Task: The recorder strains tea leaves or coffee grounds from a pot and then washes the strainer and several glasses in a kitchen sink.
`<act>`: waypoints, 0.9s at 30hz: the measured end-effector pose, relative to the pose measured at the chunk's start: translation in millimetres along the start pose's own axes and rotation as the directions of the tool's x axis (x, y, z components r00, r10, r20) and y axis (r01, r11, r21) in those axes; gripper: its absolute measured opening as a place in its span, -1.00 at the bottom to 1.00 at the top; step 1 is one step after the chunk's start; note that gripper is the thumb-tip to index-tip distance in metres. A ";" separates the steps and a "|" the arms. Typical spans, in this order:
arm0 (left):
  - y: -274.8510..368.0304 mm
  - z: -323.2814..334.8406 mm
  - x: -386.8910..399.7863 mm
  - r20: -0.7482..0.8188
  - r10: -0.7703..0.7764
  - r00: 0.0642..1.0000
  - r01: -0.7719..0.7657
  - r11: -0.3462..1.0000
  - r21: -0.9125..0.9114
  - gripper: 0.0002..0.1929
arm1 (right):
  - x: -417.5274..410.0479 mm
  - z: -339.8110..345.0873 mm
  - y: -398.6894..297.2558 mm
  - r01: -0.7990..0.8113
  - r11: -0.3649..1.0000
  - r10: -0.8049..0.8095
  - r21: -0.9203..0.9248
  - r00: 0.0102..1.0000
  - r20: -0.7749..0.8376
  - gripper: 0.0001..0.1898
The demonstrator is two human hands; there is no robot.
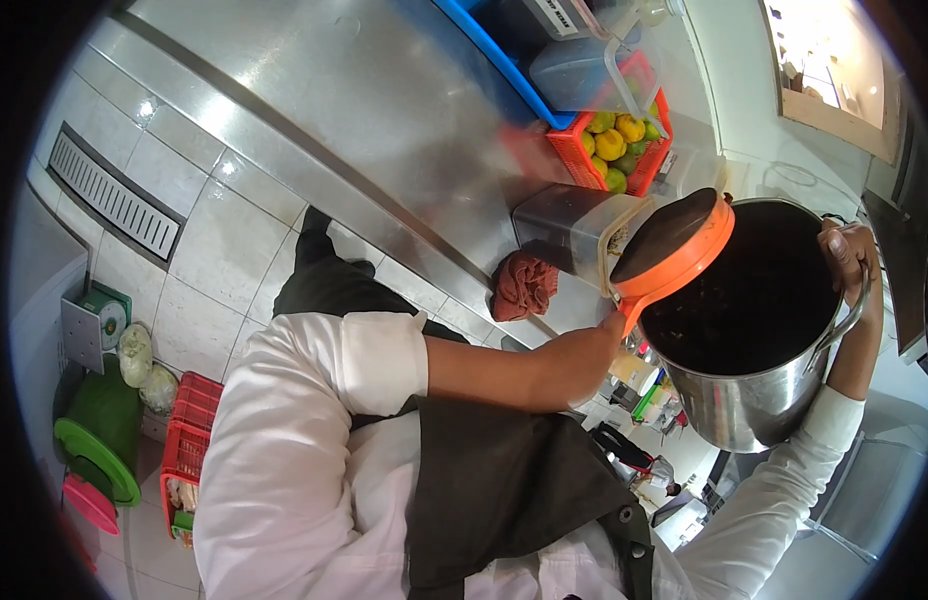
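Observation:
My left hand (617,324) is closed around the handle of an orange-rimmed strainer (677,259), tilted against the near rim of a tall stainless steel stockpot (741,409). Dark contents with small floating bits show inside the pot. My right hand (850,259) grips the pot's far rim beside its loop handle, thumb at the edge, with the forearm along the outer wall. The pot is tilted, its mouth towards me. A clear plastic container (565,229) stands beside the strainer, with a crumpled reddish-brown cloth (525,285) next to it.
A red basket (572,154) of green and yellow citrus and a blue crate (501,60) with plastic containers sit on the stainless steel counter (336,97). Red crates (193,420), a green bin (103,442) and a scale (107,319) lie to the left. Another person (661,472) is in the background.

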State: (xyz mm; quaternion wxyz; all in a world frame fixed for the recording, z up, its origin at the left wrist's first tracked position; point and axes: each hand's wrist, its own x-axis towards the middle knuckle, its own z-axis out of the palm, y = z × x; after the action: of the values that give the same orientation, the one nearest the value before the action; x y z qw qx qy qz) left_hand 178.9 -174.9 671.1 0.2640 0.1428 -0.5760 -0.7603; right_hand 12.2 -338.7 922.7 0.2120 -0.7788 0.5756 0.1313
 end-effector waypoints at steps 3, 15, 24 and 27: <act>-2.5 1.4 0.3 0.015 -0.010 1.000 0.010 1.000 -0.010 -0.53 | 0.5 0.4 -0.4 -0.012 1.000 0.012 -0.008 1.000 -0.003 -0.36; -2.7 2.0 0.2 0.048 -0.021 0.999 0.021 1.000 0.014 -0.59 | -5.5 -0.6 3.8 -0.052 0.999 0.053 -0.010 0.999 0.011 -0.36; -5.0 5.3 1.0 0.022 0.000 1.000 -0.001 1.000 0.025 -0.56 | -6.8 -0.5 6.0 -0.053 0.999 0.053 -0.009 0.998 0.017 -0.37; -6.2 5.8 1.8 0.030 0.009 1.000 -0.010 0.999 0.039 -0.55 | -5.4 -0.4 4.0 -0.063 0.998 0.063 0.007 0.998 0.031 -0.36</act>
State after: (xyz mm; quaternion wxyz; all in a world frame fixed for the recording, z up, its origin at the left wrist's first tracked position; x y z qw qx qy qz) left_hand 172.9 -170.0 667.0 0.2562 0.1341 -0.5952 -0.7497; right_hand 6.8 -335.4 924.7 0.2196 -0.7574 0.5969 0.1477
